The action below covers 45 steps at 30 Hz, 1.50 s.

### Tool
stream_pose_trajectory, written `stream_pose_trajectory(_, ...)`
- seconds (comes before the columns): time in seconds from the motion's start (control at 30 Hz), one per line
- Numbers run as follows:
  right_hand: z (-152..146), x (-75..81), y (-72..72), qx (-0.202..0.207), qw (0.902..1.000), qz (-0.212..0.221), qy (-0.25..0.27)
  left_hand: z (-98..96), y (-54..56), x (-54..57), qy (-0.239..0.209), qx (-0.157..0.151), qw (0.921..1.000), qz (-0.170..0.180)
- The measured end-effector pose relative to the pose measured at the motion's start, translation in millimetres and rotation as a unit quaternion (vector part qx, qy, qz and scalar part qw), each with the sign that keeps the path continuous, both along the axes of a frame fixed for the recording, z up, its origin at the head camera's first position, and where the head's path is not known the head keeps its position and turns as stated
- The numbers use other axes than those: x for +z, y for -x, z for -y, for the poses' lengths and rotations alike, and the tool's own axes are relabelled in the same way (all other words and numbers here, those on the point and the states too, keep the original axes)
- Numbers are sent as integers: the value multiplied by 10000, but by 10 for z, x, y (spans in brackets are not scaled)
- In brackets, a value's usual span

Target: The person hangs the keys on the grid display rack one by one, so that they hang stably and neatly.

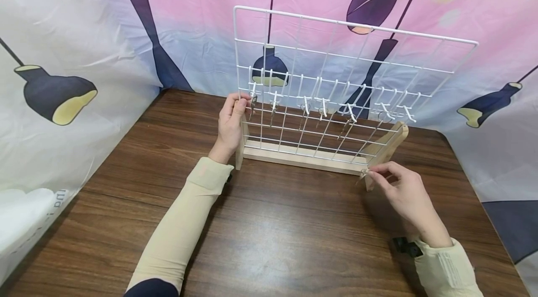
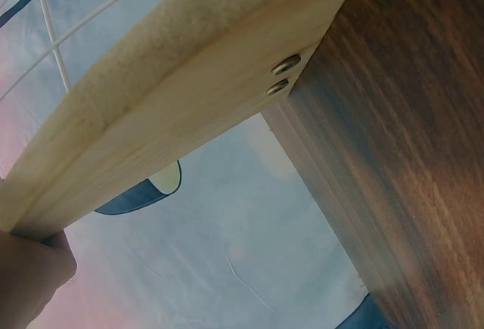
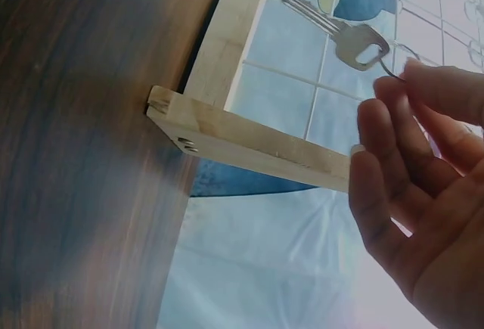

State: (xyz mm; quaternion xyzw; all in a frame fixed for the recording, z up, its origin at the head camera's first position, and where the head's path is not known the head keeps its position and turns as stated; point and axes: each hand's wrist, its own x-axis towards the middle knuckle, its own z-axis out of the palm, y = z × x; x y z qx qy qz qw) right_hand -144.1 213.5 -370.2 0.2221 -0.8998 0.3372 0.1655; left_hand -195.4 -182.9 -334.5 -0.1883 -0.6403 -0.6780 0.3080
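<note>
A white wire grid rack (image 1: 302,143) stands on a wooden base (image 1: 307,159), with several hooks along its middle. Keys on rings, such as the key (image 1: 273,112) near the left end, hang from most of these hooks. My left hand (image 1: 229,126) grips the wooden side piece (image 2: 174,102) at the rack's left end. Thumb and finger of my right hand (image 1: 405,194) pinch the ring of a silver key (image 3: 355,45), in front of the rack's right foot (image 3: 249,136). The key dangles from its ring, its blade free of the fingers.
The rack stands on a brown wood-grain table (image 1: 273,231). Behind it hangs a printed cloth (image 1: 201,21) with lamp shapes. A white plastic bag (image 1: 29,217) lies at the left edge.
</note>
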Motion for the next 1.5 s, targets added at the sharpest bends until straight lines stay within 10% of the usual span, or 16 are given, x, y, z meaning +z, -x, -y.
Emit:
stream_pose_trajectory(0.87, 107, 415, 11, -535, 9766, -618, 1992, 34, 87, -106, -89, 75, 9999, -123)
stream_pose_trajectory(1.1, 102, 469, 69, -242, 9521, -894, 2914, 32, 90, -101, -31, 164, 9998, -89)
stream_pose_trajectory(1.5, 259, 711, 16, 593, 8795, -971, 4620, 25, 85, -79, -1, 97, 9999, 81)
